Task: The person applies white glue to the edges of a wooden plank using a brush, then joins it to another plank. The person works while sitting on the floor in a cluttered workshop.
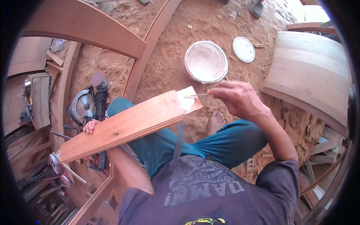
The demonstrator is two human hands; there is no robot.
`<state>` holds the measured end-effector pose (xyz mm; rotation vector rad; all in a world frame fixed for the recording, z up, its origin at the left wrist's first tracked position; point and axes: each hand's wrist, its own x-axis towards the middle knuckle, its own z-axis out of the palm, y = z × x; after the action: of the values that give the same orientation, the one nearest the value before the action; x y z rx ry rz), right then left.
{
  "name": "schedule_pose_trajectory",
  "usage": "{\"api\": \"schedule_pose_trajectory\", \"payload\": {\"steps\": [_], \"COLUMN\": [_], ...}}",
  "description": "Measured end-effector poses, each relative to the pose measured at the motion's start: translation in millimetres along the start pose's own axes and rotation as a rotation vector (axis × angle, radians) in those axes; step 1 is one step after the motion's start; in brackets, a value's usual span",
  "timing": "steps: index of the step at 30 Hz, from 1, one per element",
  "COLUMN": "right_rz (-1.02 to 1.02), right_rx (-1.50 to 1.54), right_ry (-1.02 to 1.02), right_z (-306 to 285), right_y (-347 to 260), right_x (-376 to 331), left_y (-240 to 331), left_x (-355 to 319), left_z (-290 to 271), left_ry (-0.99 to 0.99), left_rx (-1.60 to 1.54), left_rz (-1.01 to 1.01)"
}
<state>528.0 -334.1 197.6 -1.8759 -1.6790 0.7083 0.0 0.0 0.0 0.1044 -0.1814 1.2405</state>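
Observation:
A long reddish-brown wooden board (123,123) lies slanted across my lap. Its far right end steps down to a thinner tongue (195,104), where a bright white patch (186,98) covers part of the face. My left hand (90,126) is closed round the board's far edge near its left end; the palm is hidden beneath the wood. Pinched in my right hand (238,98) is a thin, light stick (200,94), its tip at the white patch. Just beyond the board's end stands a round white bucket (205,62) with pale contents.
A round white lid (243,49) lies right of the bucket on sawdust-covered ground. At left are a circular saw (81,107), an angle grinder (99,90) and a large wooden frame (150,41). A curved wooden panel (307,75) stands right; offcuts (47,191) fill the lower left.

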Motion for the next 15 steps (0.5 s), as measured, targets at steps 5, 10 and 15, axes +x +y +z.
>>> {"api": "schedule_pose_trajectory", "payload": {"steps": [5, 10, 15], "right_rz": [0.054, -0.089, -0.182], "right_rx": [0.174, 0.159, -0.131], "right_ry": [-0.156, -0.075, -0.039], "right_z": [-6, -10, 7], "right_y": [-7, 11, 38], "right_x": [-11, 8, 42], "left_y": [-15, -24, -23], "left_x": [18, 8, 5], "left_z": [32, 21, 19], "left_ry": [0.019, 0.053, 0.068], "left_rx": [0.11, 0.04, 0.031], "left_rz": [0.011, -0.011, -0.021]}}
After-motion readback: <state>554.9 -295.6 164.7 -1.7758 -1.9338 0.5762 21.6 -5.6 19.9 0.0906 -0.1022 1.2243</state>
